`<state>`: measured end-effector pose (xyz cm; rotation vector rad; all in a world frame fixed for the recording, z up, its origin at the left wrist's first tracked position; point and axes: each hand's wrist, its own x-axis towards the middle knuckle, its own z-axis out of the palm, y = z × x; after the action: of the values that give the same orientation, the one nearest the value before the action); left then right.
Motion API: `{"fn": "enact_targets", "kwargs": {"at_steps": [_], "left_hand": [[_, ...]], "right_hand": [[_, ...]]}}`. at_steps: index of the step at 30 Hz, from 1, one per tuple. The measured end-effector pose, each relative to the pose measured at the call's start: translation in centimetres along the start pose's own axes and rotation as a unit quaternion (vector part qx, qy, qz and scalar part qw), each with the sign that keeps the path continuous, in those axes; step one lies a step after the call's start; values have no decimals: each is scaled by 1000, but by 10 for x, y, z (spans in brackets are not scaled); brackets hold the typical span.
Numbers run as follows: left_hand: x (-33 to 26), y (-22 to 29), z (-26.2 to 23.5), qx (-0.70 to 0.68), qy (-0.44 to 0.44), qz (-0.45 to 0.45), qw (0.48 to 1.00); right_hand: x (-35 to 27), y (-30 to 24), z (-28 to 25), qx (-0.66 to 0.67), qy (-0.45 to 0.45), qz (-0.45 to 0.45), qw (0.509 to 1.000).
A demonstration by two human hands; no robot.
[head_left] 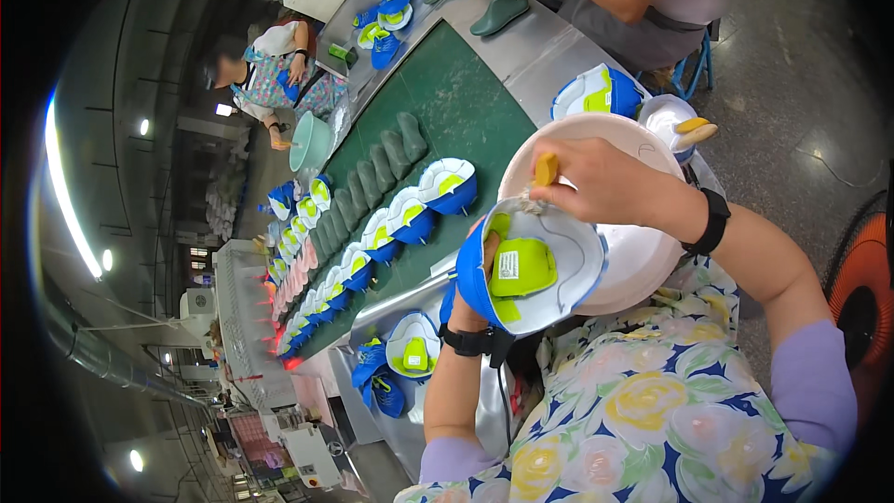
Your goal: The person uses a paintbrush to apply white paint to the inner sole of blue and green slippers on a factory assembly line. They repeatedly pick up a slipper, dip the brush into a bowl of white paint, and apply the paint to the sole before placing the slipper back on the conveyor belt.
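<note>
A blue shoe upper [573, 265] with white lining and a lime-green tongue is tilted toward me. My left hand [471, 303] grips it at its left side, partly hidden behind the blue wall. Between the fingers of my right hand [596, 177] is a brush [546, 169] with a yellow handle. Its whitish bristles meet the upper's far white edge. Directly behind the upper stands a wide pale pink basin [643, 265], which the upper and my right forearm partly cover.
A green conveyor belt [475, 84] carries rows of blue uppers [410, 214] and dark shoe lasts [382, 163]. More uppers [410, 345] lie on the metal table beside my left arm. A small white bowl [663, 114] holds brushes. Two co-workers sit nearby; an orange fan [861, 289] stands right.
</note>
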<state>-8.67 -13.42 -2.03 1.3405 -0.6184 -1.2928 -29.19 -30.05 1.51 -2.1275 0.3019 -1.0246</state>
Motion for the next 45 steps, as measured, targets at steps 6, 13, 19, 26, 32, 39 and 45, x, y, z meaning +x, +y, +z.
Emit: {"fn": "enact_targets", "kwargs": {"at_steps": [6,13,19,26,32,39,45], "left_hand": [[23,-1,-24,-45,37,79,995],[113,-75,-189,233,140,233,933],[210,-70,-143,-134,183,91,970],[245,-120,-154,15,197,5,980],[123,-41,-167,231,194,76,950],[-39,-78,-235,566,7,120,816],[-46,-144,-198,669,210,41,711]], "right_hand": [[-11,28,-11,-26,-45,240,969],[-39,45,-1,82,-20,303,949],[-50,52,9,29,-111,331,937],[-30,51,13,-46,-202,314,927],[-16,82,61,-65,-192,258,945],[-44,56,108,-66,-453,177,871],[-34,41,47,-88,-348,201,911]]}}
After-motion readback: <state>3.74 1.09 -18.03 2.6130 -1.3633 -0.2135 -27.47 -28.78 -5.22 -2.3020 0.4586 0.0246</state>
